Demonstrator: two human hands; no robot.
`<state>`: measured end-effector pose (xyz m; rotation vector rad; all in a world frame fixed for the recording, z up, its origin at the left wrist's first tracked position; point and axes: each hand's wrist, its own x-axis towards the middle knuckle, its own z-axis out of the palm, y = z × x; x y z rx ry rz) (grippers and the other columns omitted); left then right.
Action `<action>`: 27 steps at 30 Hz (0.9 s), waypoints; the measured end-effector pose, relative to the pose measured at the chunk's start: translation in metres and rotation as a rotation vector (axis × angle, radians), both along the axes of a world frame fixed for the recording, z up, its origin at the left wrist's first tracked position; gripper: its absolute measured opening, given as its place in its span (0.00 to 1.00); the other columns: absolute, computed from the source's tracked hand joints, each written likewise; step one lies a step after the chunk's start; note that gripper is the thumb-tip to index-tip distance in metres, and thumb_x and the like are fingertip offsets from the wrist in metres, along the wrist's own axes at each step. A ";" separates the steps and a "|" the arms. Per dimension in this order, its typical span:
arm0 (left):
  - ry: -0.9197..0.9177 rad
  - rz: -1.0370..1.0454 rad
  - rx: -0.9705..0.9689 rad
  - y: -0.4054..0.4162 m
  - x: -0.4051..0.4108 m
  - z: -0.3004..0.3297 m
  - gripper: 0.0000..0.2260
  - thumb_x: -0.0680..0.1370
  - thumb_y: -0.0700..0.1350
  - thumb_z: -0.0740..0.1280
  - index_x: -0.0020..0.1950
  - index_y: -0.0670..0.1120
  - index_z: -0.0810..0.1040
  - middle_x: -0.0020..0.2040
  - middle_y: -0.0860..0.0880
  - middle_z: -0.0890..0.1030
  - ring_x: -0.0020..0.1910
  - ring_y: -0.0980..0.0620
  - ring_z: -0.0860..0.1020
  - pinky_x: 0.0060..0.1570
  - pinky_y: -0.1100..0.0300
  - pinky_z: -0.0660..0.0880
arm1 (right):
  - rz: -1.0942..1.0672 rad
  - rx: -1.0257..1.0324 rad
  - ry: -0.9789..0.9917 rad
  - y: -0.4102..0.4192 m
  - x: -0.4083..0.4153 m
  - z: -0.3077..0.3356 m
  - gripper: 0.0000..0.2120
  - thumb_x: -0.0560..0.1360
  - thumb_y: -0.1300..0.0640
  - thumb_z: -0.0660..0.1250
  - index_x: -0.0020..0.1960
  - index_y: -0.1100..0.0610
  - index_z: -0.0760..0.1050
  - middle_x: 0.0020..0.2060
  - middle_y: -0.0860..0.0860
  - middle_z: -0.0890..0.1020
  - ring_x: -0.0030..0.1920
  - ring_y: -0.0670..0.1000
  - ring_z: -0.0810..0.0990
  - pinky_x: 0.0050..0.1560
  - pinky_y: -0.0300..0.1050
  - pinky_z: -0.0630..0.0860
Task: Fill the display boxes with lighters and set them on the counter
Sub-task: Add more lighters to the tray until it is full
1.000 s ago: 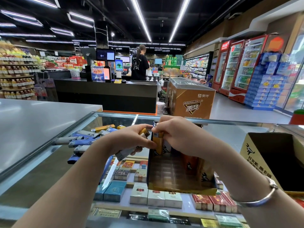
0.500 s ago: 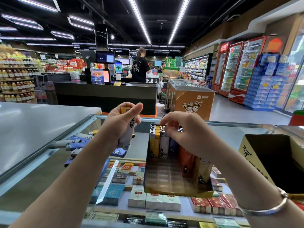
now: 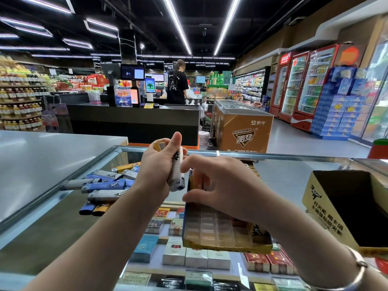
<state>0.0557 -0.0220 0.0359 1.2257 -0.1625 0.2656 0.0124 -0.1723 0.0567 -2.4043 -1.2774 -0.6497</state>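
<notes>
A gold display box point(image 3: 226, 234) with a gridded tray lies on the glass counter point(image 3: 63, 223), a few lighters point(image 3: 196, 181) standing at its far end. My left hand point(image 3: 157, 166) is raised beside the box and grips a small bundle of lighters: a white one point(image 3: 177, 175) in front, a yellow one point(image 3: 160, 145) behind. My right hand point(image 3: 220, 185) hovers over the box's far end with thumb and forefinger apart. Its forefinger tip touches the white lighter's side. Loose blue, grey and yellow lighters point(image 3: 105, 185) lie heaped on the glass to the left.
A second display box point(image 3: 344, 208), open and dark inside, stands at the right on the counter. Cigarette packs point(image 3: 195, 257) fill the case under the glass. A grey countertop point(image 3: 42, 156) adjoins on the left. A person stands far behind at the checkout desk point(image 3: 134, 120).
My right hand has left the row of lighters in the box and swung left to the white lighter in my left hand. My left hand stays raised with its bundle.
</notes>
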 end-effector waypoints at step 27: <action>0.169 -0.280 0.937 0.019 0.016 -0.008 0.34 0.67 0.47 0.75 0.68 0.53 0.64 0.49 0.44 0.77 0.39 0.53 0.74 0.29 0.66 0.72 | -0.088 0.374 0.261 -0.041 0.037 0.005 0.15 0.71 0.68 0.70 0.49 0.50 0.80 0.37 0.45 0.77 0.33 0.40 0.75 0.33 0.31 0.72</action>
